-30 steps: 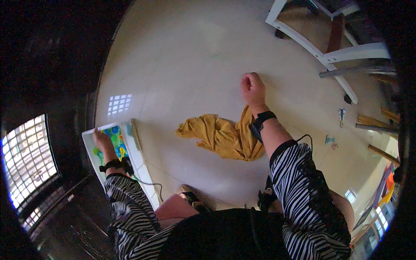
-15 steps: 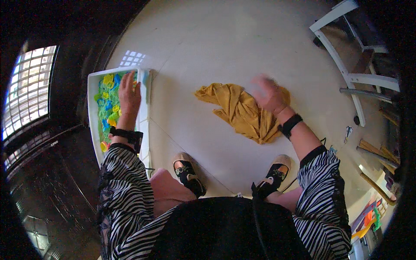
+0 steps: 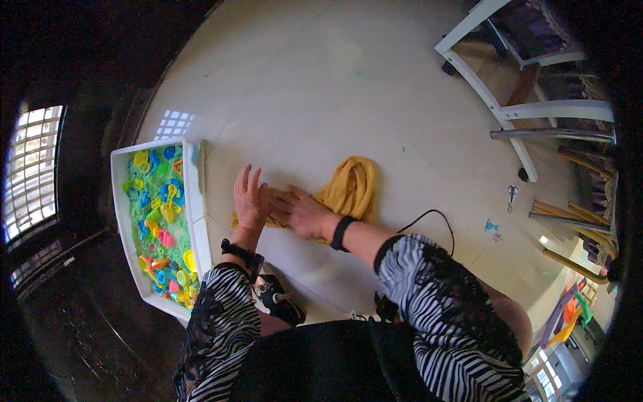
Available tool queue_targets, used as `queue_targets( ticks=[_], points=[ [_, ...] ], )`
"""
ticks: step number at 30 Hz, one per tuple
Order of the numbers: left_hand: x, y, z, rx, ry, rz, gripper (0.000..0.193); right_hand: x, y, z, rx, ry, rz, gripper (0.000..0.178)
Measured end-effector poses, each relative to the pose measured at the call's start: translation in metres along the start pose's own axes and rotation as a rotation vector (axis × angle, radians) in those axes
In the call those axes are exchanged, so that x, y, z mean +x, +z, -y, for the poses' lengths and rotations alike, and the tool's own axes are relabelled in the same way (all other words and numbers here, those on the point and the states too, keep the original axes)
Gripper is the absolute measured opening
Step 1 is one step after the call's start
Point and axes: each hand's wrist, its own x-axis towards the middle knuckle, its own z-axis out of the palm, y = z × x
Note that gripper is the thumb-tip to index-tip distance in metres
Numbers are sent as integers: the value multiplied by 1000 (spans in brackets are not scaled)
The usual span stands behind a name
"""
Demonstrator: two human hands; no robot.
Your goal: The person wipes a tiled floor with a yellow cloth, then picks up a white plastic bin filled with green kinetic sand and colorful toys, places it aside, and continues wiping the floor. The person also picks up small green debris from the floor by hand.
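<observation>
As you bend over the pale tiled floor (image 3: pixel 301 80) in the head view, your right hand (image 3: pixel 309 214) lies palm down on a crumpled mustard-yellow cloth (image 3: pixel 355 184), its fingers straightened and slightly spread. The cloth is on the floor in front of you, a folded loop of it bulging out beyond that hand. Your left hand (image 3: pixel 250 206) is just beside the right fingertips, fingers open and extended over the cloth's left end; whether they touch it, you cannot tell. To your left, a white rectangular tray (image 3: pixel 196 201) holds green sand and colourful plastic toys (image 3: pixel 171 210). At upper right stands a white frame (image 3: pixel 472 80).
</observation>
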Motion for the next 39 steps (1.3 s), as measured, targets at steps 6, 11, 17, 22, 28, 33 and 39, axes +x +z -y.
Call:
queue_targets(
  ticks=[6, 11, 17, 22, 28, 33, 39],
  points=[
    [6, 12, 3, -201, -196, -130, 39, 50, -13, -28, -202, 172, -93, 44],
    [-10, 15, 1, 9, -146, -110, 37, 65, -26, -57, -96, 296, -195, 43],
    [-30, 39, -8, 57, -113, -142, 38, 59, -31, -73, -108, 350, -289, 44],
    [-30, 49, -8, 70, -80, -106, 40, 42, -31, -75, -39, 414, -355, 43],
    [-35, 47, -11, 12, -90, -127, 41, 16, -38, -78, -148, 465, -439, 39],
    [-41, 44, -5, -4, -119, -51, 41, -12, -49, -109, -231, 553, -558, 36],
    [-39, 41, 2, 3, -82, -43, 43, -59, -89, -144, -231, 816, -453, 35]
  ],
)
